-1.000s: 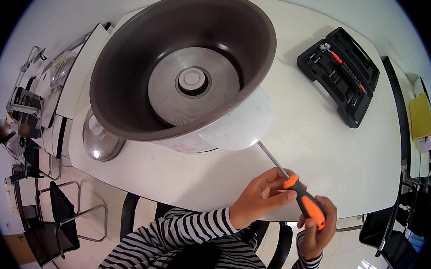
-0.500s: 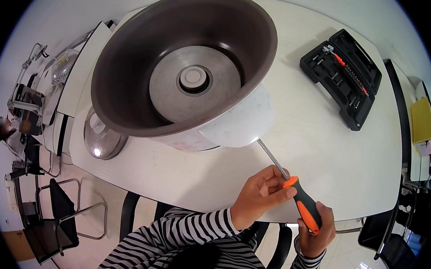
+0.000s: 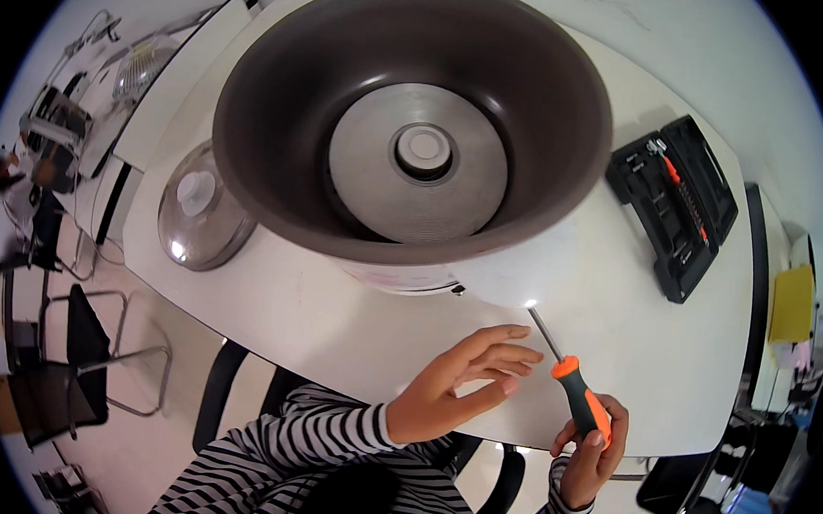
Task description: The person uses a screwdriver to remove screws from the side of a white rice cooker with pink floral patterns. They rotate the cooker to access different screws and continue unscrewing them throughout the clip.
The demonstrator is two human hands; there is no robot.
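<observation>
A large rice cooker body stands on the white table, its brown rim and walls [image 3: 275, 173] round a metal heating plate [image 3: 370, 170] with a round centre button [image 3: 425, 150]. My right hand [image 3: 596, 445] grips the orange and dark green handle of a screwdriver [image 3: 577, 394]. Its metal shaft points up and left to the lower edge of the cooker's white housing [image 3: 514, 273]; whether the tip sits in a screw is hidden. My left hand [image 3: 465, 383] hovers just left of the screwdriver, fingers apart, holding nothing.
A domed metal and glass lid [image 3: 202, 221] with a pale knob lies left of the cooker. On the right, an open black tool case [image 3: 674, 207] holds bits and small tools. Black chairs [image 3: 90, 350] stand left of the table; a person [image 3: 15, 190] sits farther off.
My left hand has let go of the screwdriver and moved left, its fingers opening. My right hand still holds the handle. The whole view has shifted, with the cooker now farther right.
</observation>
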